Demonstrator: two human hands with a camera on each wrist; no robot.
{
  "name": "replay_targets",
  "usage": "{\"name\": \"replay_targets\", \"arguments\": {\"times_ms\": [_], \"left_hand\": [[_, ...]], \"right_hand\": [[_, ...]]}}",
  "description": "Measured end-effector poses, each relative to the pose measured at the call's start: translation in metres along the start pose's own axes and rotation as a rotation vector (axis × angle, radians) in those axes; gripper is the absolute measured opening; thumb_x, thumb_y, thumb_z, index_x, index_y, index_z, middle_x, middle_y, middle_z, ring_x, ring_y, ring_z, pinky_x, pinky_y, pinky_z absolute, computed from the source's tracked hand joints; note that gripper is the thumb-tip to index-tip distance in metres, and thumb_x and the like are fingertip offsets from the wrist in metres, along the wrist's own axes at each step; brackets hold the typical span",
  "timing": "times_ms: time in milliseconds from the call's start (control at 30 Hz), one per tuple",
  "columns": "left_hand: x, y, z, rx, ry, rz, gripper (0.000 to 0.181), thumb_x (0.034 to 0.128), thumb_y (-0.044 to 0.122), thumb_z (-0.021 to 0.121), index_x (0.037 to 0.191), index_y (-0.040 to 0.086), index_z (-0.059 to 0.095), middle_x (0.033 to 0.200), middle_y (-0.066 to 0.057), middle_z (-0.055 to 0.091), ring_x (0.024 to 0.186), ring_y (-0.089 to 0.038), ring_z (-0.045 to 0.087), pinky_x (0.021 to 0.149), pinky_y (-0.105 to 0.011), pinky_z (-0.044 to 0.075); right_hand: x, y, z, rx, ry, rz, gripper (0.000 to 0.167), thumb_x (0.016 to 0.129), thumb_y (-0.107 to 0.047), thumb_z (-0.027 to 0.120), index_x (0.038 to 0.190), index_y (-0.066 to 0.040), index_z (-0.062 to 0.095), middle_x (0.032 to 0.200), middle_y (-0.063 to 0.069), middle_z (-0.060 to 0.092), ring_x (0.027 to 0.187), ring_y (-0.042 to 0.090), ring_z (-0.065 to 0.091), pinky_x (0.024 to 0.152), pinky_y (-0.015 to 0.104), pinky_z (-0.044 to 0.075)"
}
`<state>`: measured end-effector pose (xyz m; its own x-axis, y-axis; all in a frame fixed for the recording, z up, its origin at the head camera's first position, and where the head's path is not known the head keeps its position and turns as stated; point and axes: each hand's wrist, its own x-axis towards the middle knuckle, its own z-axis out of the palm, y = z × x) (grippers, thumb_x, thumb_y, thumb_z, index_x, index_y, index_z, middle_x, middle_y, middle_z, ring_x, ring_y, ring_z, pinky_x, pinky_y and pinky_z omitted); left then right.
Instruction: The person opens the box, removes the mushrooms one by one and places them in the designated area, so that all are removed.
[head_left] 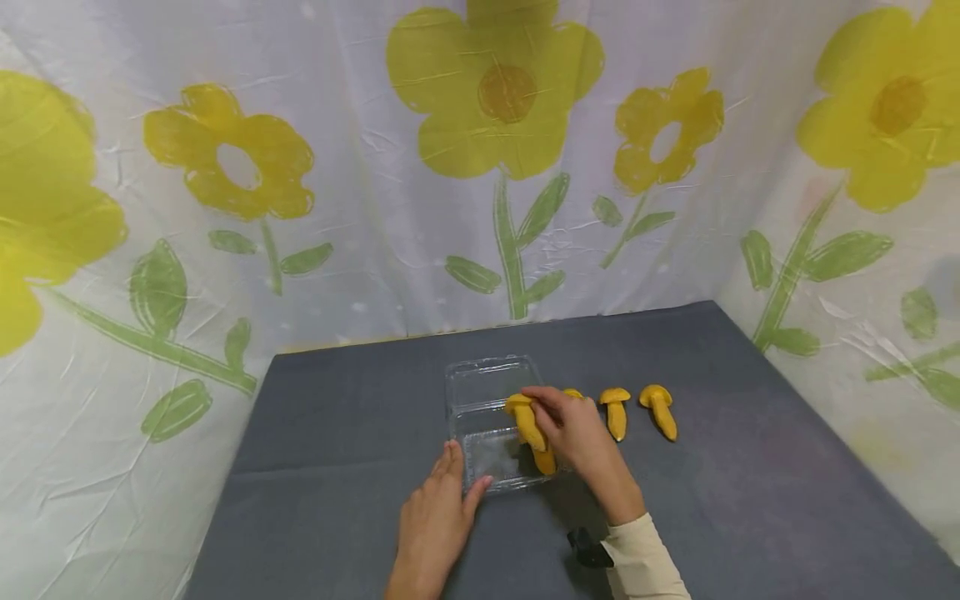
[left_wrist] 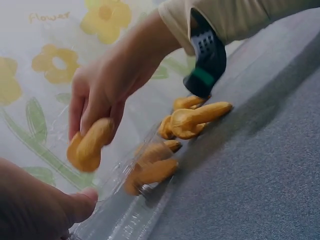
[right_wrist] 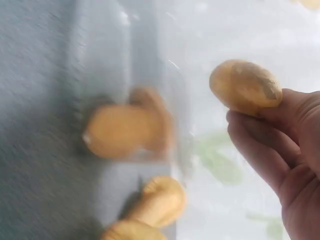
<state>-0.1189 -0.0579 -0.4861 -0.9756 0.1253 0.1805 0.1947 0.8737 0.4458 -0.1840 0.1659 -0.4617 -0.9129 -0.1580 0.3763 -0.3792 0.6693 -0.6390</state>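
My right hand (head_left: pixel 585 433) pinches a yellow mushroom (head_left: pixel 527 422) by its stem, above a clear plastic clamshell box (head_left: pixel 487 454). In the right wrist view the stem end of this mushroom (right_wrist: pixel 245 86) points towards the camera. Another mushroom (head_left: pixel 545 462) lies in the right side of the box; it looks blurred through the plastic in the right wrist view. At the front left corner of the box, my left hand (head_left: pixel 435 517) touches the rim with fingers extended and the thumb (left_wrist: pixel 82 205) apart from them. The box's lid (head_left: pixel 491 379) lies folded back.
Right of the box, two mushrooms (head_left: pixel 616 412) (head_left: pixel 660 411) lie on the grey table cover (head_left: pixel 337 483). A third (head_left: pixel 572 392) is mostly hidden behind my right hand. A black device (head_left: pixel 588 548) is strapped at the right wrist. Flower-printed curtains (head_left: pixel 360 167) surround the table.
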Motion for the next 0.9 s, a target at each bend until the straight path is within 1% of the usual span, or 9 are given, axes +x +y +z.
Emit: {"name": "replay_targets", "arguments": {"times_ms": [33, 100, 133, 200, 267, 567, 733, 833, 900], "left_hand": [[0.000, 0.001, -0.001, 0.003, -0.004, 0.001, 0.072, 0.0983, 0.044, 0.075, 0.147, -0.006, 0.058, 0.147, -0.027, 0.059, 0.115, -0.047, 0.070, 0.080, -0.060, 0.061], [0.000, 0.002, -0.002, 0.006, -0.009, 0.005, 0.072, 0.0981, 0.044, 0.075, 0.147, -0.006, 0.057, 0.148, -0.027, 0.059, 0.114, -0.048, 0.071, 0.079, -0.060, 0.061], [0.001, 0.002, -0.002, 0.004, -0.012, 0.005, 0.073, 0.0982, 0.044, 0.075, 0.148, -0.006, 0.057, 0.148, -0.027, 0.058, 0.114, -0.048, 0.070, 0.079, -0.060, 0.061], [0.002, 0.002, -0.004, 0.004, -0.007, 0.015, 0.073, 0.0980, 0.044, 0.075, 0.147, -0.006, 0.057, 0.148, -0.027, 0.059, 0.113, -0.048, 0.071, 0.078, -0.060, 0.062], [0.002, 0.003, -0.004, 0.002, 0.004, 0.025, 0.072, 0.0978, 0.043, 0.075, 0.147, -0.006, 0.058, 0.147, -0.027, 0.060, 0.112, -0.048, 0.071, 0.077, -0.060, 0.061], [0.000, 0.004, -0.003, 0.029, 0.023, 0.018, 0.071, 0.0978, 0.043, 0.075, 0.146, -0.007, 0.058, 0.145, -0.027, 0.062, 0.111, -0.047, 0.072, 0.077, -0.060, 0.061], [0.001, 0.005, -0.003, 0.025, 0.014, 0.016, 0.071, 0.0986, 0.042, 0.074, 0.147, -0.007, 0.057, 0.145, -0.026, 0.061, 0.114, -0.047, 0.071, 0.080, -0.061, 0.060], [0.001, 0.004, -0.002, 0.014, 0.005, 0.006, 0.071, 0.0989, 0.041, 0.074, 0.147, -0.007, 0.057, 0.146, -0.026, 0.060, 0.117, -0.047, 0.070, 0.082, -0.062, 0.060], [0.001, 0.002, -0.002, 0.016, -0.001, -0.001, 0.071, 0.0992, 0.042, 0.073, 0.148, -0.007, 0.056, 0.147, -0.027, 0.060, 0.116, -0.048, 0.070, 0.082, -0.062, 0.060]], "right_hand": [[-0.001, 0.001, -0.006, 0.030, 0.007, 0.015, 0.028, 0.102, -0.006, 0.071, 0.129, -0.010, 0.076, 0.110, 0.009, 0.080, 0.073, 0.012, 0.073, 0.054, 0.023, 0.052], [-0.004, 0.004, -0.016, 0.093, 0.014, 0.041, 0.028, 0.103, -0.006, 0.070, 0.130, -0.012, 0.075, 0.118, 0.009, 0.079, 0.088, 0.019, 0.078, 0.059, 0.022, 0.055], [-0.005, 0.005, -0.022, 0.118, 0.016, 0.053, 0.029, 0.103, -0.007, 0.070, 0.131, -0.012, 0.075, 0.121, 0.009, 0.078, 0.095, 0.022, 0.079, 0.062, 0.022, 0.057], [-0.008, 0.006, -0.031, 0.149, 0.015, 0.068, 0.030, 0.103, -0.007, 0.070, 0.132, -0.012, 0.074, 0.123, 0.009, 0.077, 0.102, 0.025, 0.078, 0.066, 0.021, 0.059], [-0.010, 0.008, -0.040, 0.146, 0.027, 0.066, 0.029, 0.103, -0.006, 0.070, 0.131, -0.011, 0.074, 0.123, 0.010, 0.077, 0.102, 0.027, 0.078, 0.072, 0.022, 0.061], [-0.027, 0.028, -0.074, 0.058, 0.079, 0.142, 0.028, 0.102, -0.005, 0.070, 0.129, -0.010, 0.075, 0.122, 0.013, 0.078, 0.101, 0.029, 0.078, 0.070, 0.021, 0.060], [-0.044, 0.045, -0.091, -0.021, 0.134, 0.198, 0.027, 0.101, -0.003, 0.071, 0.127, -0.007, 0.076, 0.119, 0.014, 0.078, 0.100, 0.030, 0.079, 0.072, 0.027, 0.063], [-0.053, 0.055, -0.096, -0.056, 0.125, 0.251, 0.027, 0.100, -0.004, 0.071, 0.127, -0.007, 0.076, 0.120, 0.016, 0.078, 0.100, 0.031, 0.079, 0.074, 0.032, 0.065], [-0.058, 0.060, -0.095, -0.073, 0.104, 0.284, 0.026, 0.100, -0.005, 0.071, 0.126, -0.006, 0.076, 0.120, 0.018, 0.077, 0.100, 0.033, 0.078, 0.070, 0.033, 0.064]]}}
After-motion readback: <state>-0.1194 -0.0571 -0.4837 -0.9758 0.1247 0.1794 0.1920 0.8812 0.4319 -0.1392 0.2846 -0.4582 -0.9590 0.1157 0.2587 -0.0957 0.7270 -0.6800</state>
